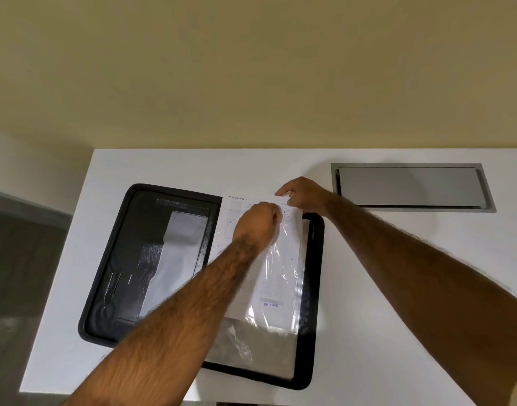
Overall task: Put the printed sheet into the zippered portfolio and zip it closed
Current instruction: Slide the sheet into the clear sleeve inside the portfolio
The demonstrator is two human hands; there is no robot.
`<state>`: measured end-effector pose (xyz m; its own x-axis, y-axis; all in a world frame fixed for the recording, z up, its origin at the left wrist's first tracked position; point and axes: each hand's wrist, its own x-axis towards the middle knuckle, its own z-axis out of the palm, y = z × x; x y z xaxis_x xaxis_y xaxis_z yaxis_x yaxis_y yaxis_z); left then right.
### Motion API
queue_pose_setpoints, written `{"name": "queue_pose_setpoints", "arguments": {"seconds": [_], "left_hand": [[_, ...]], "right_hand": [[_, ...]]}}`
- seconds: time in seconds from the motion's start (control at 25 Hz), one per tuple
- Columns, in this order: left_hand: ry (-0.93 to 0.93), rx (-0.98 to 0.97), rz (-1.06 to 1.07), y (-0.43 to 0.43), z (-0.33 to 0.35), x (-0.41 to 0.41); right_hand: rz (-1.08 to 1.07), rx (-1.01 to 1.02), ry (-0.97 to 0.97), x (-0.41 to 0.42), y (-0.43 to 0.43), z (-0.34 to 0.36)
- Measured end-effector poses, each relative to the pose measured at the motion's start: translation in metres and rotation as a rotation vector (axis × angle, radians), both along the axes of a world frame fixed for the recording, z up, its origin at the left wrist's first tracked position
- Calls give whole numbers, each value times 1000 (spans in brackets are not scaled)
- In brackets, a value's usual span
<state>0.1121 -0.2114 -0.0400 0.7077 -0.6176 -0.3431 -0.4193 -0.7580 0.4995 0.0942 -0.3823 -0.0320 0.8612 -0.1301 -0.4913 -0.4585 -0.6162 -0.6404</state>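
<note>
Head cam: both sets of fingers [282,197] pinch the printed sheet [260,259] at its top edge; below them it could snag and crumple on the portfolio's [110,259] clear sleeve [283,291].

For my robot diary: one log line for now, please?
portfolio open | printed sheet partly sleeved | left hand, right hand gripping sheet | unzipped

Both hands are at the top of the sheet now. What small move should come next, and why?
Probably slide the sheet further down into the clear sleeve. Its top edge sticks out past the open portfolio, and both the left hand and the right hand pinch that end.
</note>
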Motion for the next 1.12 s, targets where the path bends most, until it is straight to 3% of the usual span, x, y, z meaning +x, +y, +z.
{"name": "queue_pose_setpoints", "arguments": {"seconds": [0.4, 0.68, 1.12], "left_hand": [[9, 5, 24, -4, 2, 10], [-34, 36, -1, -8, 0, 6], [35, 7, 51, -9, 5, 4]], "right_hand": [[131, 64, 116, -4, 15, 7], [-54, 317, 326, -17, 15, 22], [182, 154, 343, -29, 15, 16]]}}
